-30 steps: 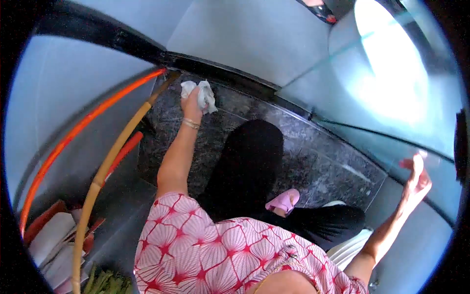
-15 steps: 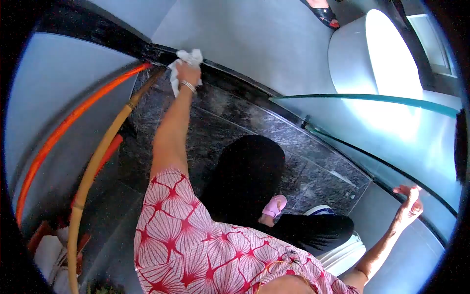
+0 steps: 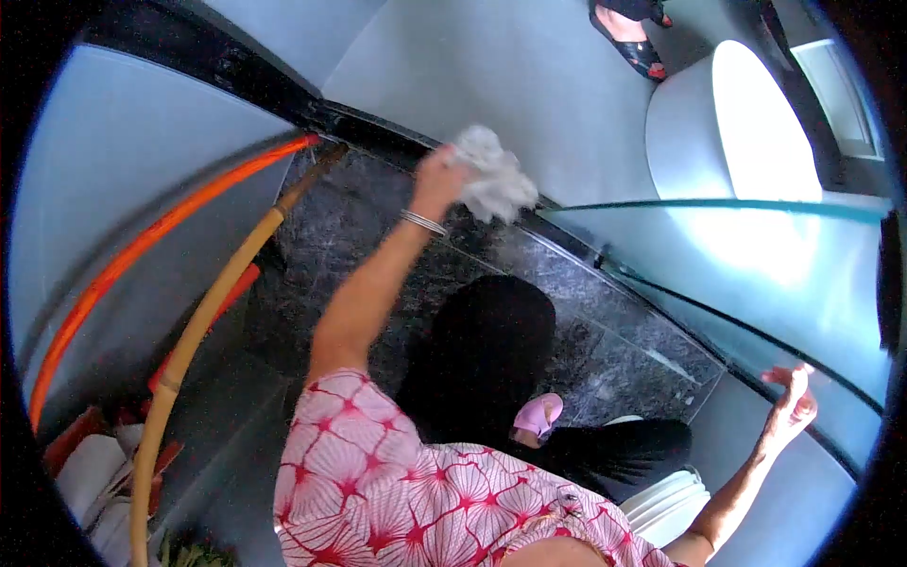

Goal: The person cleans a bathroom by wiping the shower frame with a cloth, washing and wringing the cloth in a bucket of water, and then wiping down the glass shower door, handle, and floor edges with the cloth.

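My left hand (image 3: 441, 183) is closed on a crumpled white cloth (image 3: 493, 175), which hangs out to the right of my fingers. Both are over the dark sill (image 3: 378, 132) along the edge of the dark stone floor (image 3: 586, 364). At the right, my right hand (image 3: 792, 408) has its fingers partly bent and apart, against the glass panel (image 3: 746, 274), with nothing visible held in it. A faint reflection shows beside those fingertips.
An orange pole (image 3: 170, 213) and a bamboo pole (image 3: 203, 326) curve along the left. Cluttered white items (image 3: 94, 468) lie lower left. Beyond the glass stands a white tub (image 3: 685, 132); another person's foot in a black sandal (image 3: 631, 47) is near it.
My left hand first moved up to the corner by the poles, then swept right along the sill with the cloth. My right hand is lower than at first, still by the glass.
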`<state>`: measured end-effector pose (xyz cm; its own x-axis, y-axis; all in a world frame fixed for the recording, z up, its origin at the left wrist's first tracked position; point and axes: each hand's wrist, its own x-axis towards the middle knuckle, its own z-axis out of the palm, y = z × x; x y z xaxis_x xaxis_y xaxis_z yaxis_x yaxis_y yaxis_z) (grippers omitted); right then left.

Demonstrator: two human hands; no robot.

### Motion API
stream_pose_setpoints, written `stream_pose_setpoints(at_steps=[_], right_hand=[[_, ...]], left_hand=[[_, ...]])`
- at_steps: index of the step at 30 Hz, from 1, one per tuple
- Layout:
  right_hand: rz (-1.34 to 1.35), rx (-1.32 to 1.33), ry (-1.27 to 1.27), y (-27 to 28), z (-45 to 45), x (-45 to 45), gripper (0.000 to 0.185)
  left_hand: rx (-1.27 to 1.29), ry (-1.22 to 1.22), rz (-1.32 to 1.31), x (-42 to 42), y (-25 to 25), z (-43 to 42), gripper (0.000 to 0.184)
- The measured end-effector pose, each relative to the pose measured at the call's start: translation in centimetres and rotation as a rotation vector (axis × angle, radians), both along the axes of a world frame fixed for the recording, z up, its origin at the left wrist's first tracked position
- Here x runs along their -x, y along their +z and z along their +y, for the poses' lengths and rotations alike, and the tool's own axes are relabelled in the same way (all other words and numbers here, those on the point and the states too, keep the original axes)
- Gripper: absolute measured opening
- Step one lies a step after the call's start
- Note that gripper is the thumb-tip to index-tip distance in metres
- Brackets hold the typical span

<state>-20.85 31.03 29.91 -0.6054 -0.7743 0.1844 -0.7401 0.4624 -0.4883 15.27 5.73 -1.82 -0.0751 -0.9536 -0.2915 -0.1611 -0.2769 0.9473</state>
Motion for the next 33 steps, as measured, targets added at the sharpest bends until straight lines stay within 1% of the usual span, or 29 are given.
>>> stream_pose_setpoints(at_steps=[1,2,3,4,6,8,9,10,11,12,13,17,20,22,24,26,28,30,32,33], right_hand=[[-0.003,-0.011,-0.03,-0.1,0.4,0.6,0.048],[-0.008,-0.021,-0.063,-0.3,0.8,1.2,0.047],[0.074,-0.028,0.023,-0.2,0.4,0.6,0.048],[0.069,-0.016,0.029,-0.5,0.9,1.4,0.048],[0.049,-0.041,0.023,-0.3,1.0,1.4,0.048],[0.089,-0.051,0.021,-0.2,0.7,0.4,0.048],[0.11,-0.045,0.04,-0.3,0.7,0.3,0.049],[0.118,-0.044,0.033,-0.3,0.8,0.5,0.049],[0.126,-0.034,0.017,-0.5,1.0,0.7,0.051],[0.132,-0.025,0.002,-0.6,1.1,0.8,0.053],[0.135,-0.033,-0.005,-0.6,1.1,0.7,0.053],[0.153,-0.042,0.013,-0.3,0.8,0.3,0.054],[0.175,-0.082,-0.015,0.0,0.8,-0.1,0.05],[0.16,-0.074,0.036,-0.2,0.8,0.2,0.049],[0.135,-0.049,0.039,-0.3,0.8,0.1,0.047],[0.13,-0.01,0.058,-0.6,1.1,0.8,0.049],[0.116,-0.014,0.056,-0.4,0.9,0.6,0.049],[0.103,-0.018,0.051,-0.4,0.6,0.3,0.048],[0.07,-0.031,0.042,-0.3,0.4,-0.1,0.048],[0.07,-0.034,0.039,-0.3,0.4,-0.2,0.048]], left_hand=[[0.226,0.108,-0.093,-2.2,0.7,-2.0,0.034],[0.616,0.098,-0.531,-5.2,1.3,-4.7,0.035],[0.692,0.022,-0.882,-8.0,1.5,-7.5,0.038],[0.509,-0.027,-1.301,-8.6,4.4,-8.7,0.041],[0.623,-0.157,-1.523,-12.6,2.5,-12.5,0.037],[0.395,-0.555,-1.613,-16.2,-2.6,-17.1,0.039],[0.492,-0.763,-1.41,-18.0,-5.7,-18.4,0.043],[0.501,-0.765,-1.402,-16.8,-4.9,-18.1,0.043],[0.318,-0.677,-1.473,-15.3,-2.8,-17.0,0.043],[0.13,-0.587,-1.534,-14.4,-1.9,-16.5,0.044],[0.091,-0.518,-1.574,-14.1,-2.5,-16.7,0.052],[0.077,-0.568,-1.58,-10.2,-3.0,-15.4,0.055],[0.104,-0.649,-1.512,-6.7,-3.6,-13.1,0.052],[0.146,-0.704,-1.419,-3.9,-3.4,-11.4,0.048],[0.196,-0.84,-1.361,-0.4,-3.3,-9.3,0.045],[0.25,-0.909,-1.253,2.9,-5.5,-7.6,0.043],[0.266,-0.949,-1.131,6.3,-5.0,-5.4,0.044],[0.302,-1.096,-1.018,9.5,-7.2,-4.8,0.044],[0.347,-1.178,-0.863,11.8,-7.9,-4.3,0.044],[0.346,-1.182,-0.861,12.9,-9.3,-3.8,0.044]])
